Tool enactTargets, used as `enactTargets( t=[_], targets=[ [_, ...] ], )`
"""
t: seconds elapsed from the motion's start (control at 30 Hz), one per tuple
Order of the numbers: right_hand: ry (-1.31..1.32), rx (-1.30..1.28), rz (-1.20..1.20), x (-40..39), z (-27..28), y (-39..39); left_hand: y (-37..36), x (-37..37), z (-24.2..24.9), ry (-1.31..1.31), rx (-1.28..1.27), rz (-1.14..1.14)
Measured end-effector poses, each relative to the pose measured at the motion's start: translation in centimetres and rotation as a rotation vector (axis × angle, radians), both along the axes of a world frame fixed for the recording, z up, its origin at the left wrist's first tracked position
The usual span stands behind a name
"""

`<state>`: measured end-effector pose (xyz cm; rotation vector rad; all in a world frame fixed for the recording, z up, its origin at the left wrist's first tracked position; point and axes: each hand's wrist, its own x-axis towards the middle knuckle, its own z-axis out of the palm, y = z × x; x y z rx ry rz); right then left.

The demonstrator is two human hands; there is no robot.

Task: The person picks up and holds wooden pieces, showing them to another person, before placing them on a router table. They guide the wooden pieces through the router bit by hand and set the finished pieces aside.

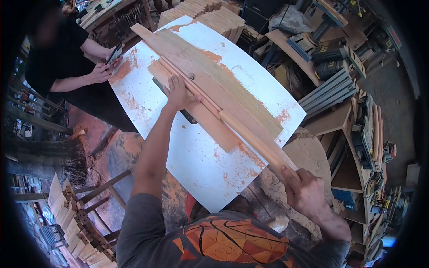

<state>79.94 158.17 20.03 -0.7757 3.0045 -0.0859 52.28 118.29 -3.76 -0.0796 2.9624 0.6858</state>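
A long wooden strip with a rounded edge lies lengthwise along a wide board on a white worktable. My left hand rests on the strip and a shorter flat board, its fingers stretched out and its thumb reaching across the strip. Beneath the shorter board, a dark metal plate shows in part. My right hand is closed around the near end of the strip, past the table edge. A small round metal part sits by the strip, beyond my left hand.
Across the table at left stands a person in dark clothes, holding a phone in both hands. Orange sawdust is scattered on the table. Stacked boards lie behind it. Shelves with tools stand at right, and wooden pieces at lower left.
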Motion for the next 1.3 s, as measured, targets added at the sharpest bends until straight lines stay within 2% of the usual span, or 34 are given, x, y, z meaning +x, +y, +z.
enactTargets(
  t=[0.8,1.3],
  targets=[
    [0.007,0.025,0.021,-2.6,-0.4,-2.9,-3.2,-3.0,0.0,0.002,-0.005,0.024],
    [-0.014,0.053,0.054,-4.6,-0.8,-4.3,-5.0,-5.1,1.0,-0.057,-0.116,0.029]
  ],
)
